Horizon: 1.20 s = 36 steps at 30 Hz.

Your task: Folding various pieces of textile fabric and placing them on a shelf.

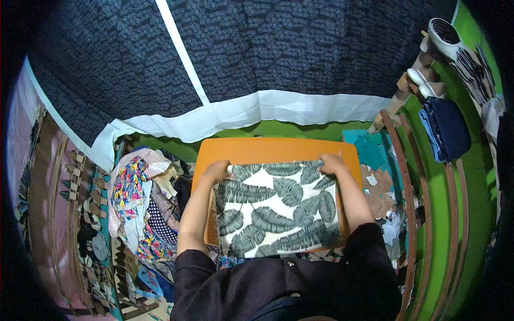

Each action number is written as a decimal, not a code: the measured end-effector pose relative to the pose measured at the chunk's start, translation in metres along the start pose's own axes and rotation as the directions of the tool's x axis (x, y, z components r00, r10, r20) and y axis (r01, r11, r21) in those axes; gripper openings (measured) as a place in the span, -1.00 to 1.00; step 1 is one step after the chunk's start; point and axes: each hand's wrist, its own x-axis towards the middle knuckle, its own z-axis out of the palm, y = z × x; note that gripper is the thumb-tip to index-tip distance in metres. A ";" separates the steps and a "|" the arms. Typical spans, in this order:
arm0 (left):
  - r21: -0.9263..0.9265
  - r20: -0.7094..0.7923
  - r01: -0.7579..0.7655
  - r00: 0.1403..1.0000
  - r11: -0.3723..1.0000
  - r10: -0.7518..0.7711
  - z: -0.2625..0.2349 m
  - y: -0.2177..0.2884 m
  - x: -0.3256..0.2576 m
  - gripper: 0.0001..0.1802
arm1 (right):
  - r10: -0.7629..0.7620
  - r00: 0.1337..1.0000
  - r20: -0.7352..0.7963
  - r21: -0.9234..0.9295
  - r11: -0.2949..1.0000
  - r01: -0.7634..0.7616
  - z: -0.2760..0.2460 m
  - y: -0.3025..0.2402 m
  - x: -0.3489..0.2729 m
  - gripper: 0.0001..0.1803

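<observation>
Leaf-print cloth (289, 206) spread over orange surface (278, 148), far edge running between hands. Left hand (218, 170): fingers closed on far-left corner; right hand (332, 163): fingers closed on far-right. Likely step: squaring cloth; next move calls for even tension, corners level.

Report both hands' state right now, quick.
Left hand: closed, holding the leaf-print cloth near its far left corner.
Right hand: closed, holding the leaf-print cloth near its far right corner.
</observation>
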 end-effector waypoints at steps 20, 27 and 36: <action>0.347 -0.464 -0.140 0.833 0.927 0.299 -0.017 0.126 -0.147 -0.64 | -0.158 0.663 -0.731 -0.043 0.981 0.187 -0.005 -0.011 -0.208 -0.70; 0.050 -0.143 0.097 0.986 0.994 -0.089 0.176 0.073 -0.221 -0.54 | 0.175 0.954 -0.245 0.281 0.954 -0.102 0.170 0.004 -0.258 -0.79; 0.064 -0.177 0.069 0.983 0.996 -0.056 0.185 0.101 -0.277 -0.50 | 0.214 0.917 -0.338 0.260 0.957 -0.128 0.194 0.012 -0.313 -0.75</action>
